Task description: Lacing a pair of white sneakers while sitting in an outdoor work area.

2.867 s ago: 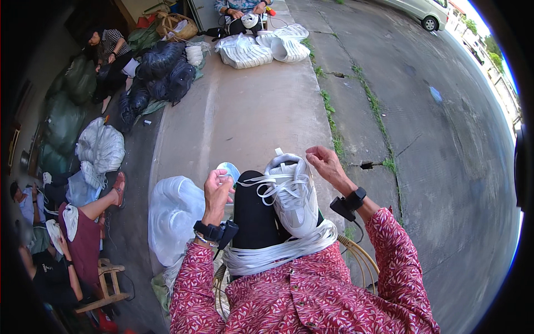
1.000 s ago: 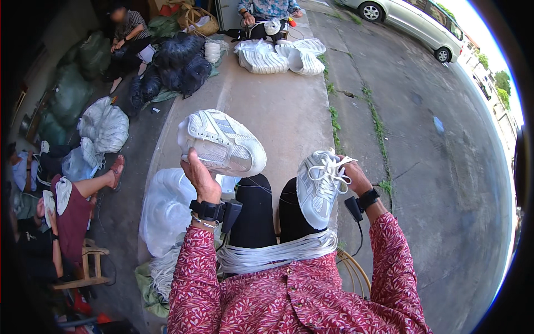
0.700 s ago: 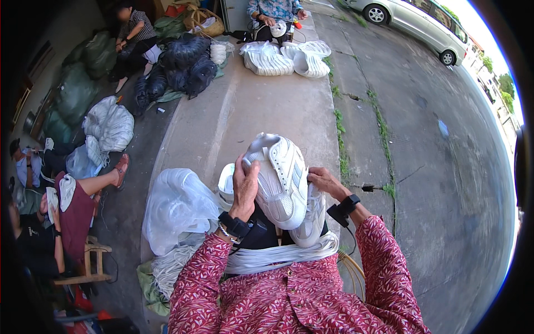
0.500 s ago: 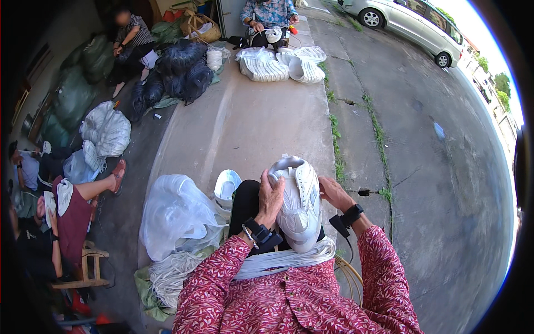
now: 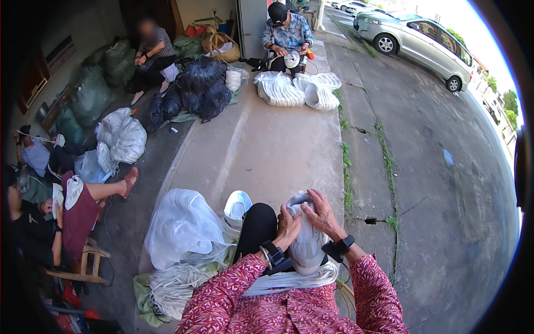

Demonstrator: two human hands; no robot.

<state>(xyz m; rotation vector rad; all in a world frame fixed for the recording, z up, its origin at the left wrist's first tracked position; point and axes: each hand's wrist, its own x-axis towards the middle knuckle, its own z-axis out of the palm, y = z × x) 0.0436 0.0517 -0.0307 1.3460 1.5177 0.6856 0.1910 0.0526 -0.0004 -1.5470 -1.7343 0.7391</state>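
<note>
A white and grey sneaker rests on my lap, its toe toward me and its collar away. My left hand is closed around the left side of the shoe near the opening. My right hand reaches over the opening from the right, fingers bent at the collar and tongue; the fingertips are partly hidden. Across my lap lies a bundle of white shoelaces. Another white shoe upper stands on the ground beyond my left knee.
Beside my left knee sit a clear plastic bag with white pieces and a heap of white laces. Several people work to the left and ahead. Bundled white uppers, dark sacks and a parked silver van lie farther off.
My right hand has moved from beside the shoe onto its opening. The shoe has tipped so its collar faces up more. The whole view has shifted with my head.
</note>
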